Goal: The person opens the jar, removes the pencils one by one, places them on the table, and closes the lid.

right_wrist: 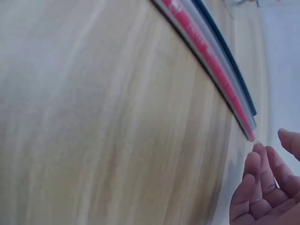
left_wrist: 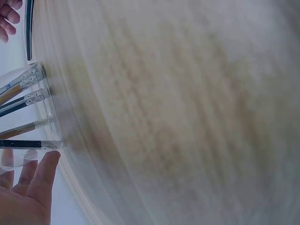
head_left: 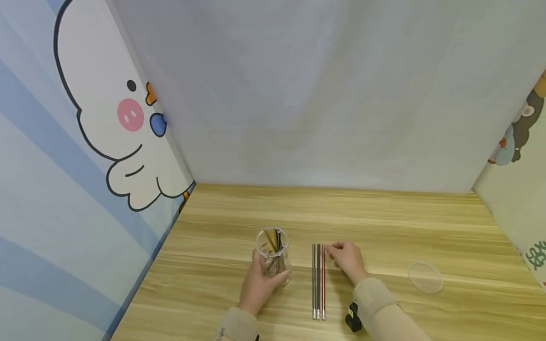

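A clear jar (head_left: pixel 269 251) stands on the table at centre, with several pencils (head_left: pixel 277 240) leaning in it. My left hand (head_left: pixel 261 284) grips the jar, thumb on the near right side and fingers round the left. In the left wrist view, the pencils' metal-banded ends (left_wrist: pixel 35 96) rest at the jar's bottom. To the right lie three pencils side by side, a dark one, a grey one and a red pencil (head_left: pixel 323 284), banded ends towards me. My right hand (head_left: pixel 347 258) has fingertips right at the red pencil's far tip, thumb apart from the fingers (right_wrist: pixel 262 180).
A clear round lid (head_left: pixel 425 277) lies on the wooden table (head_left: pixel 460 227) at right. Beside my right sleeve is a small black object (head_left: pixel 353 318). A pale back wall (head_left: pixel 324 94) and a cartoon-printed left wall (head_left: pixel 98 94) border the table.
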A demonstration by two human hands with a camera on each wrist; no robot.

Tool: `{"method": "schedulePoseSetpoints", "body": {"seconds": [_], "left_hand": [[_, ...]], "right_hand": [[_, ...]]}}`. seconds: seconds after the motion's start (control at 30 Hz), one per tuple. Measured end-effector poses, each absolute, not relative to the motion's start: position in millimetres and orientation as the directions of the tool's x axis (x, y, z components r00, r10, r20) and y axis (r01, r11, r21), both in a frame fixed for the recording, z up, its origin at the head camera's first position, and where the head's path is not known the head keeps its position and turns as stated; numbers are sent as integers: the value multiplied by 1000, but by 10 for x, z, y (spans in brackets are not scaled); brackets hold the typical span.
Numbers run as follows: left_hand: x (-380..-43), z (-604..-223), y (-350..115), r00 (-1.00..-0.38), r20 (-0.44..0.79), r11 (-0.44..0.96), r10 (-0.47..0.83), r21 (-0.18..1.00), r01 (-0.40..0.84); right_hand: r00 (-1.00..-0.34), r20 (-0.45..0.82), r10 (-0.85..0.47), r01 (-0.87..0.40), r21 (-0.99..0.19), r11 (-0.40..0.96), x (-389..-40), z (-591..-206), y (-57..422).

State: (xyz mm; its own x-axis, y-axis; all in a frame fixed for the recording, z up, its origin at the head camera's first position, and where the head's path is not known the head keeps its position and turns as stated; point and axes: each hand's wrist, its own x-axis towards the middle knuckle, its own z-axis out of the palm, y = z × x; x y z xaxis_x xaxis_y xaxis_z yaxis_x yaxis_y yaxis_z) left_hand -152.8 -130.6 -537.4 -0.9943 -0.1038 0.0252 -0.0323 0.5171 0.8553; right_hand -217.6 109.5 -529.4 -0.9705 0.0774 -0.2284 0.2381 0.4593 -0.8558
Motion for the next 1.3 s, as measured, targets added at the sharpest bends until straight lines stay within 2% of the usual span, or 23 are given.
{"method": "schedulePoseSetpoints", "body": {"seconds": [1.3], "left_hand": [[-1512, -5328, -1301, -994, 48, 501, -93, 866, -5]], "right_hand": [[-994, -113, -14, 109, -981, 161, -1734, -4598, 718]]}}
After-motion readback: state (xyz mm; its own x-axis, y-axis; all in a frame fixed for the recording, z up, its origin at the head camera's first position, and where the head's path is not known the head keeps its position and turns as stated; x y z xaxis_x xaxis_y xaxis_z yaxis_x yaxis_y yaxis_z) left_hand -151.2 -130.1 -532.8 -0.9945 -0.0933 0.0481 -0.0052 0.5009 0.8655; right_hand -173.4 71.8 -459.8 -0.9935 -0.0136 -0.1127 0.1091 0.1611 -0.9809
